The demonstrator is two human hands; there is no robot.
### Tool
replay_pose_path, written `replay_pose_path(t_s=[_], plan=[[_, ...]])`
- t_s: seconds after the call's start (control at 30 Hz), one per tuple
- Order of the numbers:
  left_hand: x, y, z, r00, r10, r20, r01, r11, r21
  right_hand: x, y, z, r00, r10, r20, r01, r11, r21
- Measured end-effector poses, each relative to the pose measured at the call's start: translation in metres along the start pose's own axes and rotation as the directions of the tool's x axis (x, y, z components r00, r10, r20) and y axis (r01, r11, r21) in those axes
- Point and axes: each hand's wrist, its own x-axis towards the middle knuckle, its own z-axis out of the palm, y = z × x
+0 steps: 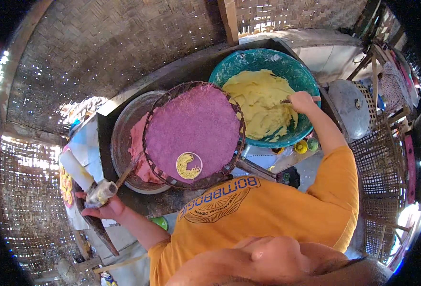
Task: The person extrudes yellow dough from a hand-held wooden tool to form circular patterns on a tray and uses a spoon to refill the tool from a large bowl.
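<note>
Bearings are taken from the centre of the round tray [177, 183], with twelve o'clock toward the woven wall [124, 38]. Left hand [107, 209], between seven and eight o'clock: grip wrapped around a cylinder-headed tool [101, 192], its head smeared pale. Right hand [303, 101], near two o'clock: fist clenched on a slim implement [285, 101], at the edge of the yellow dough [253, 95] in the teal basin [253, 57]. A metal basin [127, 126] of pink dough [140, 138] lies at nine o'clock, partly beneath the tray's edge. The tray carries a purple layer [193, 124], with yellow strands [183, 164] in a small white-rimmed disc at its six o'clock.

Risks, in judgement: the tool, held one-handed, could turn or slip, the cause being its long protruding parts and smeared head. Its stick lies close to the tray at eight o'clock; a swing could knock the rim and disturb the layer. Hard scraping at one side could tilt the teal basin. Dough dropping from the implement could mark the purple. What supports the tray is hidden.
</note>
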Motion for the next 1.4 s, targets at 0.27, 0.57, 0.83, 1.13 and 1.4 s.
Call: replay_pose_path(t_s=[0.27, 0.57, 0.83, 1.13, 1.4], plan=[[-0.026, 0.03, 0.012, 1.0, 0.018, -0.013, -0.018, 1.0, 0.003, 0.024, -0.015, 0.014, 0.983, -0.066, 0.173, 0.031, 0.98, 0.198], [-0.019, 0.034, 0.0, 0.999, 0.002, 0.041, -0.008, 0.992, 0.128, -0.001, -0.029, -0.002, 0.979, -0.136, 0.154, 0.085, 0.951, 0.298], [-0.017, 0.046, 0.026, 0.999, 0.031, 0.018, -0.036, 0.883, 0.468, -0.037, -0.02, -0.058, 0.955, -0.13, 0.266, 0.011, 0.914, 0.406], [-0.028, 0.076, 0.024, 0.963, -0.258, -0.076, 0.126, 0.185, 0.975, -0.1, -0.026, -0.16, 0.934, -0.344, -0.091, 0.242, 0.425, 0.872], [-0.008, -0.046, 0.096, 0.754, -0.656, 0.027, -0.244, -0.241, 0.939, -0.12, -0.177, -0.24, 0.609, -0.739, -0.288, 0.52, 0.097, 0.849]])
